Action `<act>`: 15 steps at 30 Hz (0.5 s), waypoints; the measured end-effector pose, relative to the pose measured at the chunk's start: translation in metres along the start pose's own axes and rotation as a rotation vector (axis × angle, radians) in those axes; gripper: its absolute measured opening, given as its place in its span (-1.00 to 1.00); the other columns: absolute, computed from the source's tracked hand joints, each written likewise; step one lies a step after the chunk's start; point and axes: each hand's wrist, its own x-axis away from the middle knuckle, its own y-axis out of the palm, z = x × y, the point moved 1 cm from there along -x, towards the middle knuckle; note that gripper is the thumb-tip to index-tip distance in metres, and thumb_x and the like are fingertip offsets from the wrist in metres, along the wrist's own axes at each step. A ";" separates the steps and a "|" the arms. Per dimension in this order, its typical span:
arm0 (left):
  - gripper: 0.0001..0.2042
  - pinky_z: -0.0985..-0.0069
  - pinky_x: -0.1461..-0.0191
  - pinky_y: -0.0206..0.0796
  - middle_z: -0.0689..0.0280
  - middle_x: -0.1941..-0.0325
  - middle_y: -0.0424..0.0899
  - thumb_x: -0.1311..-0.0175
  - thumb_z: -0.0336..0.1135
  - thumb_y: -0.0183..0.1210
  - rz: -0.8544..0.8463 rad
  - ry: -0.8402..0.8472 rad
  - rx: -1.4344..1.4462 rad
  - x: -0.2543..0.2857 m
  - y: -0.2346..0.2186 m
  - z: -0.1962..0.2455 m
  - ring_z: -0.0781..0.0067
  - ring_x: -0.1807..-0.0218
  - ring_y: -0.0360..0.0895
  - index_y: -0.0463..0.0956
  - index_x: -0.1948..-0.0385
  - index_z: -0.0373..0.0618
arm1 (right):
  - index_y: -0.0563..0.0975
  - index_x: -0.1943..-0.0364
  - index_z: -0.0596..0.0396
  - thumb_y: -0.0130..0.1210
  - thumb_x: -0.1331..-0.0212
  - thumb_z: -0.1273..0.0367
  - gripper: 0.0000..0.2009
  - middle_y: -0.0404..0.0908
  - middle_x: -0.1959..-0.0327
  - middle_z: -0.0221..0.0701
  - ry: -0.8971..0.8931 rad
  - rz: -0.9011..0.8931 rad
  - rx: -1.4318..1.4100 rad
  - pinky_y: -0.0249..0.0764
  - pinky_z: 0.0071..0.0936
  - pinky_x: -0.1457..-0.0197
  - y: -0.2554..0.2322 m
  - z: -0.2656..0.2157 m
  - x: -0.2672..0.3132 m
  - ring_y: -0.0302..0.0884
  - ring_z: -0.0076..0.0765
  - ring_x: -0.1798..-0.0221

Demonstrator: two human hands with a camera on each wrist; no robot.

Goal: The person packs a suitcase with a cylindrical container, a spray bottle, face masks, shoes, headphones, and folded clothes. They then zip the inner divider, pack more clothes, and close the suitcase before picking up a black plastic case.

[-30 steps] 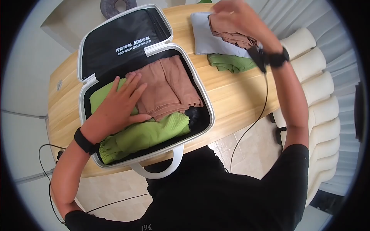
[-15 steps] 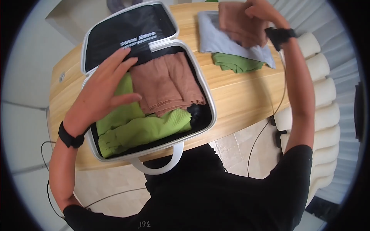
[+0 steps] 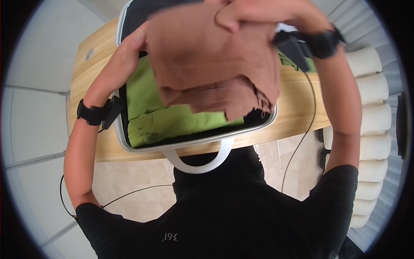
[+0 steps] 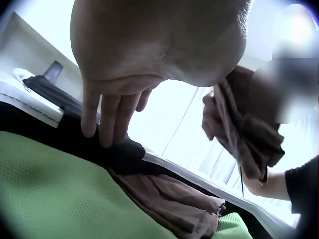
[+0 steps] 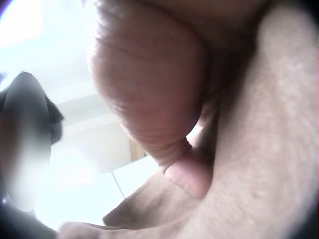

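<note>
My right hand [image 3: 269,13] grips a folded brown garment [image 3: 215,60] by its upper edge and holds it up over the open suitcase [image 3: 194,145]. In the right wrist view the thumb [image 5: 192,177] presses down on the cloth [image 5: 144,204]. My left hand [image 3: 127,56] is raised at the suitcase's left side, and its fingers [image 4: 109,117] hang straight down in the left wrist view. Inside the suitcase lie a light green garment [image 3: 148,86] and another folded brown garment [image 4: 169,199], which the held one hides in the head view.
On the wooden table [image 3: 302,99], a darker green folded cloth [image 3: 297,62] lies right of the suitcase, partly behind my right wrist. The white suitcase handle [image 3: 198,168] juts over the table's front edge. A cream padded seat [image 3: 368,114] stands at the right.
My right hand has lifted the brown garment off the pile at the right and carried it left over the suitcase. My left hand has come up off the clothes inside.
</note>
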 end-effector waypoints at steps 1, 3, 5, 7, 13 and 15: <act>-0.42 0.41 -0.35 0.26 0.14 -0.25 0.55 -0.60 0.09 -0.19 -0.013 0.086 0.052 -0.005 0.000 -0.008 0.26 -0.19 0.48 0.36 -0.34 -0.24 | 0.64 0.50 0.17 0.12 -0.14 0.44 -0.86 0.59 0.59 -0.51 -0.018 -0.128 -0.004 0.36 -0.57 0.42 0.006 0.025 -0.020 0.44 -0.58 0.51; -0.47 0.37 -0.31 0.32 0.09 -0.25 0.58 -0.55 0.04 0.01 -0.098 0.015 0.043 -0.005 0.002 -0.005 0.20 -0.22 0.52 0.38 -0.32 -0.20 | 0.67 0.20 0.22 0.20 0.21 0.41 -0.63 0.69 0.47 -0.22 0.094 -0.066 0.183 0.45 -0.21 0.29 0.022 0.070 -0.052 0.57 -0.11 0.47; -0.31 0.28 -0.47 0.23 0.13 -0.43 0.48 -0.33 -0.31 0.32 -0.145 -0.091 -0.283 -0.003 0.017 0.015 0.20 -0.43 0.43 0.22 -0.49 -0.06 | 0.66 0.27 0.26 0.10 0.08 0.46 -0.75 0.66 0.46 -0.21 0.135 -0.190 0.352 0.46 -0.32 0.24 0.030 0.081 -0.068 0.62 -0.30 0.34; -0.37 0.26 -0.27 0.41 0.00 -0.28 0.56 -0.24 -0.04 0.40 -0.054 0.111 -0.359 -0.003 0.030 0.017 0.03 -0.27 0.53 0.44 -0.27 -0.14 | 0.66 0.26 0.25 0.11 0.04 0.45 -0.75 0.68 0.43 -0.18 0.007 -0.055 0.418 0.50 -0.25 0.20 0.040 0.090 -0.066 0.65 -0.19 0.31; -0.35 0.19 -0.31 0.37 0.01 -0.29 0.50 -0.15 -0.07 0.44 -0.054 0.554 -0.548 -0.025 0.051 0.014 -0.08 -0.28 0.47 0.46 -0.25 -0.15 | 0.67 0.26 0.19 0.15 -0.05 0.43 -0.81 0.70 0.32 -0.04 0.007 0.195 0.719 0.57 -0.05 0.10 0.045 0.058 -0.040 0.68 0.18 0.16; -0.37 0.18 -0.33 0.35 0.03 -0.32 0.47 -0.15 -0.10 0.43 -0.142 0.469 -0.581 -0.025 0.056 0.011 -0.05 -0.29 0.46 0.46 -0.23 -0.19 | 0.59 0.44 0.19 0.23 -0.03 0.38 -0.86 0.62 0.49 -0.09 -0.387 0.577 0.936 0.59 -0.16 0.23 0.065 0.070 -0.022 0.68 0.07 0.31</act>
